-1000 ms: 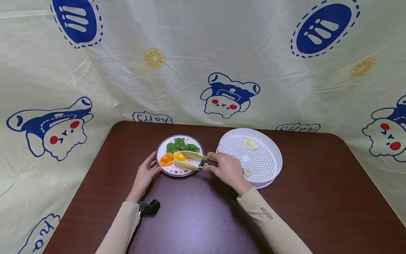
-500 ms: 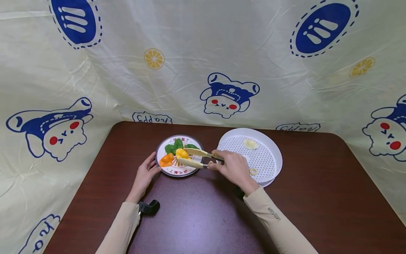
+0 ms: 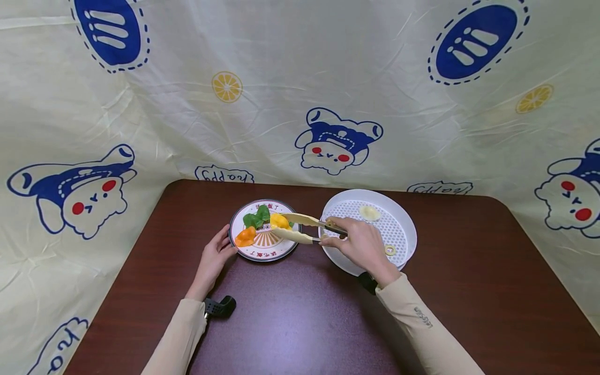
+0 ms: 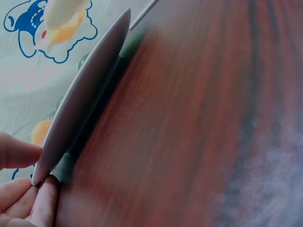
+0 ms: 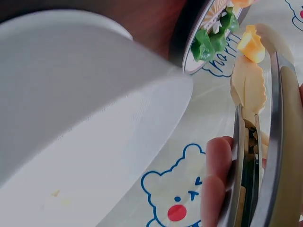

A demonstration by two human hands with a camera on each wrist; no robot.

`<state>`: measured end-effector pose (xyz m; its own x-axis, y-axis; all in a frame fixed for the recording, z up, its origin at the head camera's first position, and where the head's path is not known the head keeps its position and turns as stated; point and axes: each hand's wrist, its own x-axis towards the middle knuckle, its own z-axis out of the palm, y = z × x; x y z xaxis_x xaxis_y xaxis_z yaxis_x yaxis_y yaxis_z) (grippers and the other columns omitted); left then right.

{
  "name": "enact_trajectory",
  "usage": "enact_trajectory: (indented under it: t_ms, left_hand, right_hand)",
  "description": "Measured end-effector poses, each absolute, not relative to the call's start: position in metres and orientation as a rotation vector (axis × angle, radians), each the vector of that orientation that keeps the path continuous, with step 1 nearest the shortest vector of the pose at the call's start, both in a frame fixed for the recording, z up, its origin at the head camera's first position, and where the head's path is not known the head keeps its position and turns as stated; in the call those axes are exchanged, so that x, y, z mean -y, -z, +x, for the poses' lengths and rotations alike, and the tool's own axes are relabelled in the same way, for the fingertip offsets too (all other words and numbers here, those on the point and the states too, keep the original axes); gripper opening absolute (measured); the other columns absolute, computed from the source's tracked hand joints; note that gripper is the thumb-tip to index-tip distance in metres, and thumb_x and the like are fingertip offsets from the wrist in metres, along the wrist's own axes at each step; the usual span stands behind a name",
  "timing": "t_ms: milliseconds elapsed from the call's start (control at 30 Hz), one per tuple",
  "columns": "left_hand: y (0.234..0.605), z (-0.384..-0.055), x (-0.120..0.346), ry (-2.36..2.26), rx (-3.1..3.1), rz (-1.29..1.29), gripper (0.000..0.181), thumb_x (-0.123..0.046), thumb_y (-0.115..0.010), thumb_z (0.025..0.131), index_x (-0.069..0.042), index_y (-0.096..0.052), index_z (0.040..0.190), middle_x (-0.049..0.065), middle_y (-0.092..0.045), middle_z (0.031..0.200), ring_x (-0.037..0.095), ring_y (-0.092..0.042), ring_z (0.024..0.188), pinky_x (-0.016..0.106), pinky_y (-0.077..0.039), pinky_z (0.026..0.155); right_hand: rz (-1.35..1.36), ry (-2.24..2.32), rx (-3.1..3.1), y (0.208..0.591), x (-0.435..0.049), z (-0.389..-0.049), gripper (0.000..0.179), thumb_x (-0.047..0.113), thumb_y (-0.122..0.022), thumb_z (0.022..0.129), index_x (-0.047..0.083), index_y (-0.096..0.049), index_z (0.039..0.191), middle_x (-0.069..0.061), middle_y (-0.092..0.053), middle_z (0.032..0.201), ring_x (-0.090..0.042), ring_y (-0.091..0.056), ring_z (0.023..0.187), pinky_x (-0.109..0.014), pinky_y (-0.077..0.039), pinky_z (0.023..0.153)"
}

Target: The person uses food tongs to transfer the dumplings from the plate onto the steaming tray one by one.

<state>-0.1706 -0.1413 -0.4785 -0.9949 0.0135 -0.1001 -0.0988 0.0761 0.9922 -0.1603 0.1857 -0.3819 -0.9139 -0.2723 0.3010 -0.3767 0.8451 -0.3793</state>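
At the near-left rim of a round white plate, my left hand pinches the edge, thumb above and fingers below, as the left wrist view shows. On the plate lie green pepper-like pieces and an orange pepper-like piece. My right hand grips metal tongs with cream tips. Between these tips a yellow pepper-like piece is held above the plate's right side. It partly hides the green behind it in the head view.
A round white perforated tray stands right of the plate, partly under my right hand. It holds a pale flat slice and a small yellowish ring. A printed cloth hangs behind the brown table.
My right hand has moved right and slightly up with the tongs, carrying the yellow piece away from the orange one toward the tray. The left hand stays at the plate's rim.
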Motion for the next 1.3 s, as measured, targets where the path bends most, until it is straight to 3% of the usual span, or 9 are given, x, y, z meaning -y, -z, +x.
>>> enact_trajectory:
  t_ms: [200, 533, 667, 900, 1300]
  left_hand:
    - [0.478, -0.17, 0.142, -2.071, -2.246, -0.092, 0.067, 0.004, -0.055, 0.09, 0.0, -0.025, 0.15, 0.024, -0.032, 0.148, 0.033, -0.037, 0.132, 0.016, -0.038, 0.092]
    - [0.481, -0.172, 0.142, -2.064, -2.233, -0.121, 0.067, 0.005, -0.055, 0.09, 0.0, -0.024, 0.15, 0.024, -0.029, 0.15, 0.035, -0.035, 0.133, 0.041, -0.032, 0.105]
    - [0.481, -0.172, 0.143, -2.066, -2.237, -0.112, 0.067, 0.004, -0.055, 0.09, 0.0, -0.025, 0.15, 0.024, -0.03, 0.149, 0.035, -0.036, 0.133, 0.04, -0.033, 0.105]
    - [0.48, -0.17, 0.142, -2.061, -2.271, -0.112, 0.066, 0.005, -0.055, 0.089, 0.0, -0.028, 0.149, 0.023, -0.036, 0.146, 0.033, -0.039, 0.13, 0.027, -0.039, 0.099]
    - [0.482, -0.171, 0.142, -2.051, -2.294, -0.103, 0.066, 0.004, -0.056, 0.088, 0.001, -0.029, 0.148, 0.025, -0.035, 0.146, 0.036, -0.039, 0.13, 0.04, -0.036, 0.103]
  right_hand:
    - [0.508, -0.614, 2.76, 0.376, -0.199, -0.16, 0.048, 0.041, -0.079, 0.075, 0.012, -0.072, 0.112, -0.003, -0.072, 0.095, -0.015, -0.049, 0.062, -0.031, -0.038, 0.049]
    - [0.455, -0.577, 2.749, 0.366, -0.225, -0.162, 0.054, 0.039, -0.079, 0.075, 0.007, -0.069, 0.117, -0.009, -0.071, 0.097, -0.019, -0.052, 0.065, -0.033, -0.039, 0.052]
    - [0.412, -0.561, 2.773, 0.364, -0.236, -0.161, 0.056, 0.04, -0.078, 0.077, 0.005, -0.068, 0.119, -0.012, -0.07, 0.098, -0.019, -0.05, 0.066, -0.031, -0.037, 0.052]
    - [0.331, -0.556, 2.802, 0.364, -0.252, -0.159, 0.06, 0.043, -0.078, 0.076, 0.004, -0.067, 0.12, -0.016, -0.07, 0.099, -0.022, -0.049, 0.066, -0.032, -0.035, 0.05]
    - [0.246, -0.527, 2.806, 0.368, -0.282, -0.159, 0.059, 0.042, -0.076, 0.078, 0.003, -0.066, 0.121, -0.02, -0.068, 0.101, -0.026, -0.049, 0.067, -0.033, -0.034, 0.051]
